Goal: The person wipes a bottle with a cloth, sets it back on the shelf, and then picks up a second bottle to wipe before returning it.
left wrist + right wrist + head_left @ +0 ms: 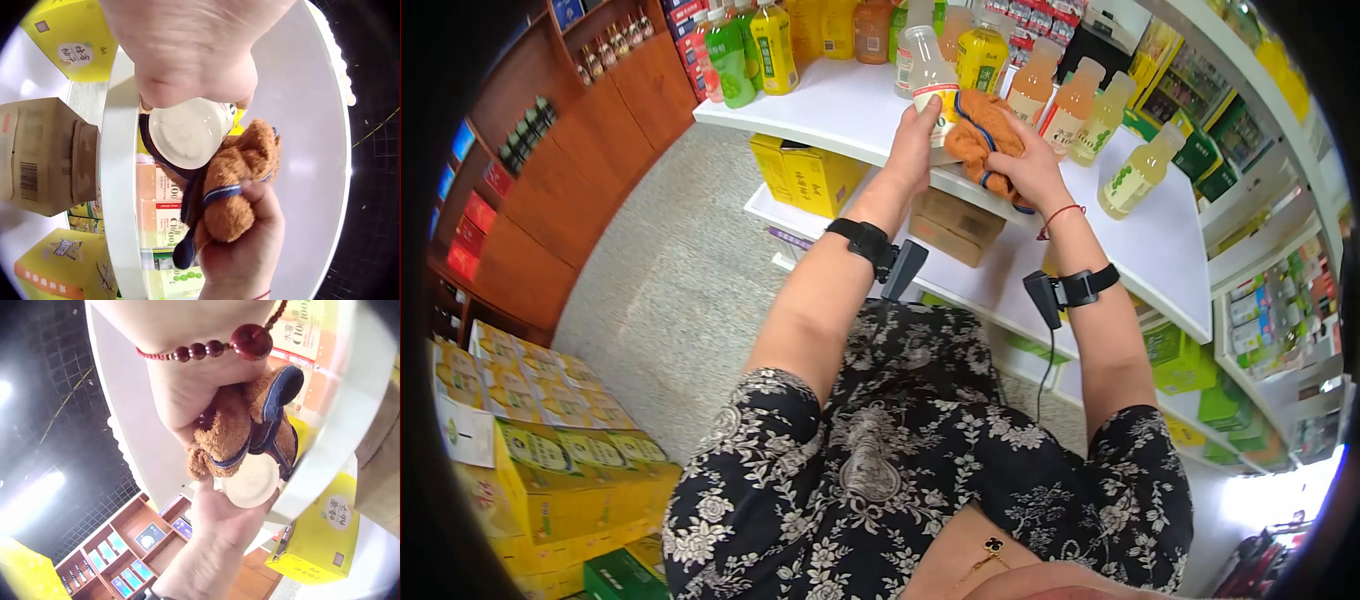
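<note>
Gripping a pale drink bottle (928, 70) in the left hand (915, 140) at the white shelf's (830, 110) near edge; clutching an orange cloth (985, 130) in the right hand (1030, 165), pressed to the bottle's right side. Can't read the half-covered label (941, 103).

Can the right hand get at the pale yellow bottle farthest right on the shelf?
Probably yes: only bare shelf separates right hand and bottle, though the hand grips an orange cloth.

Orange cloth (986, 138), navy-blue trim
</note>
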Demonstrator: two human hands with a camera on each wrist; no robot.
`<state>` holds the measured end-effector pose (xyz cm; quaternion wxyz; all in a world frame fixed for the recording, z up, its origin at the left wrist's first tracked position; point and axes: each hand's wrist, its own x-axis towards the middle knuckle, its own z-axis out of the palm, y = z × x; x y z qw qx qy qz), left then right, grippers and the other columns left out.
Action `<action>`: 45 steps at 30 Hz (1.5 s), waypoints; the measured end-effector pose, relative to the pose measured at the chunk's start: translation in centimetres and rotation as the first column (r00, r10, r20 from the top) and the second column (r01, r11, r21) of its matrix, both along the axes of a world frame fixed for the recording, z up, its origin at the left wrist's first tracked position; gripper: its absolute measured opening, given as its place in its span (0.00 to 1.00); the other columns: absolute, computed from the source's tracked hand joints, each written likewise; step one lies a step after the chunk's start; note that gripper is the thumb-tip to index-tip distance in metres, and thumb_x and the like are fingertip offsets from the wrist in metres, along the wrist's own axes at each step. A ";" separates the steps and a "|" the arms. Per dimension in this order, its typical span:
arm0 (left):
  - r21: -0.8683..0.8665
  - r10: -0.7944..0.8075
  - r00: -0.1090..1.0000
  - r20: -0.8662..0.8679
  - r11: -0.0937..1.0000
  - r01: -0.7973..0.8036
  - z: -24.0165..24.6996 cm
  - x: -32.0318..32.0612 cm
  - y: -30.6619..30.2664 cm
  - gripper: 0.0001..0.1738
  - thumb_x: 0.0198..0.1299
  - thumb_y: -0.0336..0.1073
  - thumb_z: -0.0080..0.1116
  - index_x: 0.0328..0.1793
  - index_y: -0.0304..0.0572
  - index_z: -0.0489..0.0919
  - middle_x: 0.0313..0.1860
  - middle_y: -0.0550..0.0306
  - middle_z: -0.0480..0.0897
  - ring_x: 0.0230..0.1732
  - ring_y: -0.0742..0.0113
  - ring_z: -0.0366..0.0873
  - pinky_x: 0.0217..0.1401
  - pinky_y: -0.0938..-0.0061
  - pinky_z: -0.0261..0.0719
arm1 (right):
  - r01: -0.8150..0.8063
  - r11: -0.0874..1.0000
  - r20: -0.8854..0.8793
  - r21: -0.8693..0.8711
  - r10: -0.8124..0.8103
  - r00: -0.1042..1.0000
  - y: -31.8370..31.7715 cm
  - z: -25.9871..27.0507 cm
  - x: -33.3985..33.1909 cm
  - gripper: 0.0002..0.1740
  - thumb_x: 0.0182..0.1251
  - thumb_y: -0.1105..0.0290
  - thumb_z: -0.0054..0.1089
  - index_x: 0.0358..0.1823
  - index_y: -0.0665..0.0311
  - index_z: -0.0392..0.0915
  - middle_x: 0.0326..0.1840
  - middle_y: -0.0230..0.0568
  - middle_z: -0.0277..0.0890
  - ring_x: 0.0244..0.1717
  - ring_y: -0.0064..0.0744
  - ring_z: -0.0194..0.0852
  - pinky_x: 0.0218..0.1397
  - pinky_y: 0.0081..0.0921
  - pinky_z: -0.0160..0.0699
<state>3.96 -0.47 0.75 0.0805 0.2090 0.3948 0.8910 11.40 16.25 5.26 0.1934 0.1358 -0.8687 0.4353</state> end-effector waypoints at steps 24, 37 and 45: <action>0.096 -0.116 0.983 0.141 0.990 0.103 -0.6 1.7 0.2 0.31 0.72 0.57 0.36 0.71 0.44 0.62 0.61 0.52 0.74 0.61 0.60 0.74 0.63 0.63 0.73 | -0.071 0.953 0.015 0.294 0.070 0.997 -1.7 2.7 2.4 0.36 0.46 0.64 0.65 0.63 0.60 0.73 0.58 0.51 0.71 0.61 0.47 0.70 0.66 0.33 0.67; 0.205 -0.122 0.962 0.246 0.976 0.072 -2.7 9.8 -3.4 0.31 0.72 0.60 0.32 0.69 0.49 0.64 0.61 0.53 0.75 0.60 0.57 0.75 0.60 0.56 0.76 | -0.139 0.982 0.119 0.130 0.124 0.985 -6.8 1.2 0.4 0.39 0.50 0.66 0.64 0.66 0.70 0.67 0.54 0.45 0.77 0.51 0.31 0.76 0.54 0.24 0.75; 0.186 0.021 0.930 0.367 0.978 -0.095 -8.6 10.7 -6.4 0.34 0.70 0.64 0.33 0.71 0.51 0.64 0.65 0.55 0.73 0.64 0.58 0.73 0.65 0.57 0.73 | -0.265 0.960 0.344 0.085 0.222 0.912 -8.2 -5.2 2.7 0.40 0.46 0.60 0.65 0.65 0.66 0.70 0.56 0.54 0.73 0.57 0.42 0.73 0.62 0.29 0.71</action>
